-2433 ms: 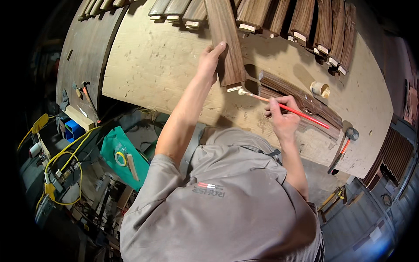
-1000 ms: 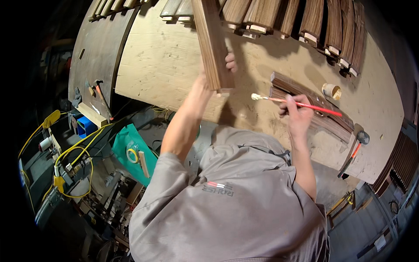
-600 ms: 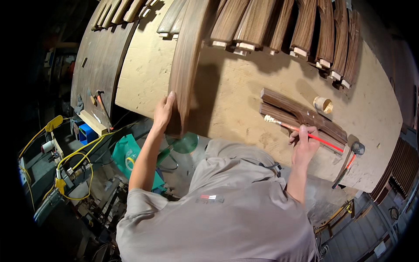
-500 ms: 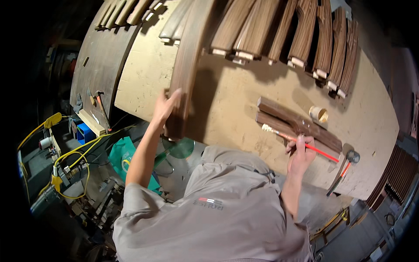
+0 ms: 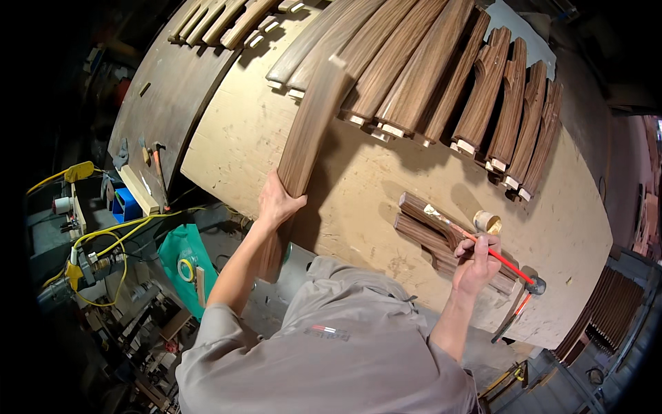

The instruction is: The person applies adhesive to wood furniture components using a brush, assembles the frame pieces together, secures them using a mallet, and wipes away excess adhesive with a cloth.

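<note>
a long dark wooden board point(image 5: 309, 138) slants across the near edge of the surface point(image 5: 358, 193), its pale-tipped upper end overlapping a row of similar pieces point(image 5: 414, 76); whether they touch, i cannot tell. the left hand point(image 5: 277, 201) grips it below the middle, fingers wrapped around it, probably leaving both ends free. the right hand point(image 5: 476, 265) has its fingers pinched on a red-handled brush point(image 5: 507, 259), pen-like, the cream-coated tip pointing away, perhaps keeping skin clean. two shorter pieces point(image 5: 422, 233) lie below the tip; an open cup point(image 5: 481, 219) stands just beside, likely for easy reach.
</note>
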`<state>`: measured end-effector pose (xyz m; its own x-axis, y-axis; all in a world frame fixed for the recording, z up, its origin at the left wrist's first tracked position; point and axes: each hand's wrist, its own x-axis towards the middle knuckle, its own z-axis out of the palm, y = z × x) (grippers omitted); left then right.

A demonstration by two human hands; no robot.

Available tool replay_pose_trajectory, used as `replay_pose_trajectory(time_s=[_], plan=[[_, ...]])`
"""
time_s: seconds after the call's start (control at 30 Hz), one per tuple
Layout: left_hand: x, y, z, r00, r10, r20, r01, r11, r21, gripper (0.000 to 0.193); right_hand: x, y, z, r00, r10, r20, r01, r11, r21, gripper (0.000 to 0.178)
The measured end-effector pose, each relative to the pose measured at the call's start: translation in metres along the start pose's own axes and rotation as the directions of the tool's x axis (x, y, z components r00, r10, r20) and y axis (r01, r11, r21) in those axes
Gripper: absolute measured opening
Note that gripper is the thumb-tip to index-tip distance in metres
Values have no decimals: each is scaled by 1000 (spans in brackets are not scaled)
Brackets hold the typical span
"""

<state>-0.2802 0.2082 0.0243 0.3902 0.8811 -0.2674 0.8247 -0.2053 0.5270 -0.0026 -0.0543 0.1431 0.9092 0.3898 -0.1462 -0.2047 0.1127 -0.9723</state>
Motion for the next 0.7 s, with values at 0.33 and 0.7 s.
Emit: replay_pose_trajectory(time_s=[0.33, 0.7], plan=[[14, 60, -19, 997, 64, -50, -68, 994, -90, 83, 14, -17, 74, 872, -389, 296, 419, 907, -42, 11], [-2, 114, 9, 880, 452, -145, -467, 879, -97, 90, 46, 1, 99, 765, -493, 414, 633, 695, -341, 14]])
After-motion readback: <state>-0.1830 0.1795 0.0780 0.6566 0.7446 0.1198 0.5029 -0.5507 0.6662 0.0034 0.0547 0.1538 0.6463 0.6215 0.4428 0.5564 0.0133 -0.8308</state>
